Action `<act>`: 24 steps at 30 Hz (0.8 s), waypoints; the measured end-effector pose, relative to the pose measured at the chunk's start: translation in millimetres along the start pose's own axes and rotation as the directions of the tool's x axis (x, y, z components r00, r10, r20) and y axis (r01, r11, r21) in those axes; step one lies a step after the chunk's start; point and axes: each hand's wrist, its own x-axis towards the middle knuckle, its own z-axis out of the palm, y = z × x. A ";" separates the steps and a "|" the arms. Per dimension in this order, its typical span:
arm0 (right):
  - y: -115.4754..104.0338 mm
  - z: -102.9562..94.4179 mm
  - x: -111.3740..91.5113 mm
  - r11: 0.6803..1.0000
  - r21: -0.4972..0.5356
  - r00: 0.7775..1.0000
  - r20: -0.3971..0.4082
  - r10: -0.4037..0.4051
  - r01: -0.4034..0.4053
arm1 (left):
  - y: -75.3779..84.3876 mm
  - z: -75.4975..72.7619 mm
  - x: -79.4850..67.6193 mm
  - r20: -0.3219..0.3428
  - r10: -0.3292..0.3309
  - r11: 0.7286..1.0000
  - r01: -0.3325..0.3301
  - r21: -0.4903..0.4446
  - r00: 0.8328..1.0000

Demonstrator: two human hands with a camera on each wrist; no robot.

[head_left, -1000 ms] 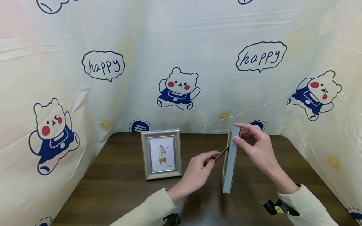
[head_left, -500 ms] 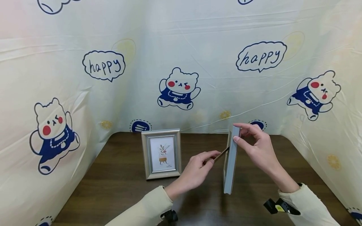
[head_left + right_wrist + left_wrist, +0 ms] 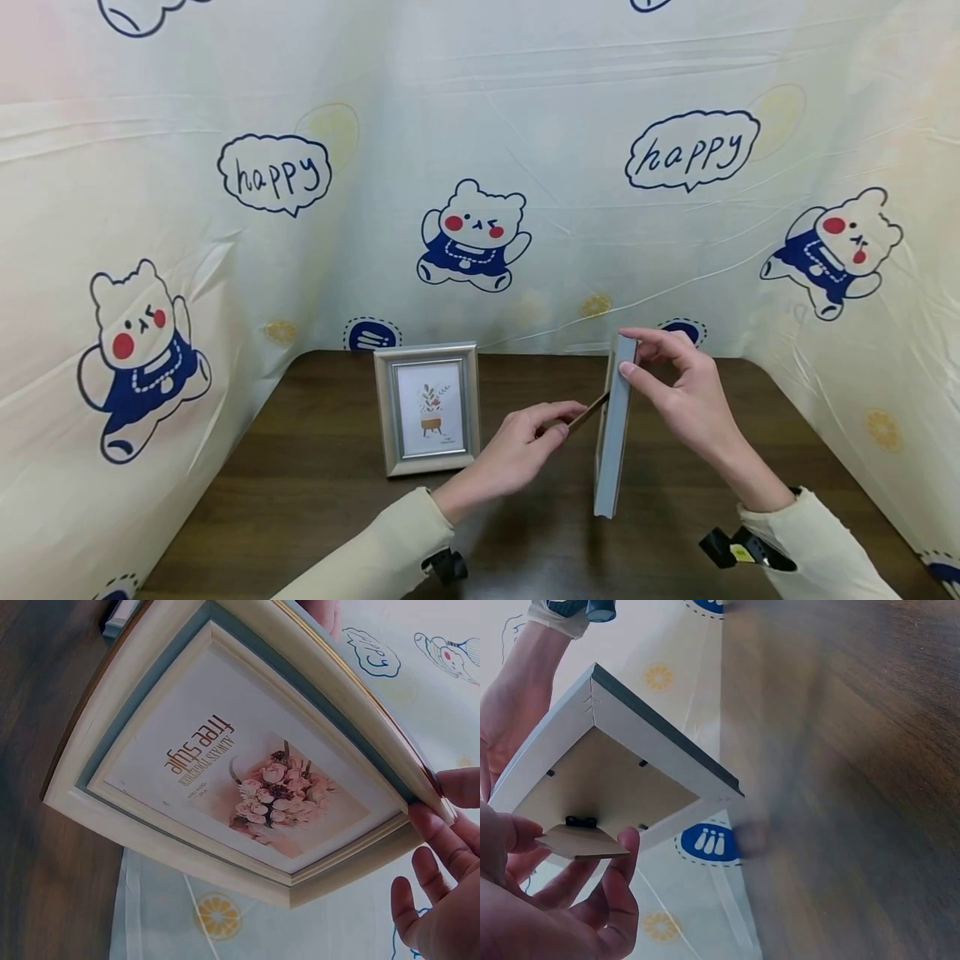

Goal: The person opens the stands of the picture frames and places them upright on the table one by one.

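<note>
In the head view a picture frame [image 3: 615, 442] is held upright and edge-on above the table, to the right of the middle. My right hand [image 3: 686, 396] grips its top corner between thumb and fingers. With thumb and fingers, my left hand [image 3: 513, 450] pinches the brown easel leg [image 3: 585, 844] that swings out from the backboard [image 3: 615, 780]. A black hinge [image 3: 581, 821] joins leg and backboard. The right wrist view shows the cream front with a pink flower picture [image 3: 281, 795] behind a blue-green inner border. Part of the leg is hidden by the left fingers.
A second picture frame [image 3: 431, 354], silver-beige with a potted-plant print, stands on the brown wooden table [image 3: 315, 500] left of my hands. A pale curtain [image 3: 570, 167] printed with bears surrounds the table at the back and sides.
My left wrist has shifted slightly to the left, and the lower edge of the held picture frame has moved a little right and nearer. Both hands keep their hold.
</note>
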 end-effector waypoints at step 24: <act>-3.7 3.8 -0.4 1.000 0.018 0.999 -0.036 0.011 -0.010 | -0.6 1.3 -5.8 -0.069 -0.016 1.000 0.016 -0.001 0.997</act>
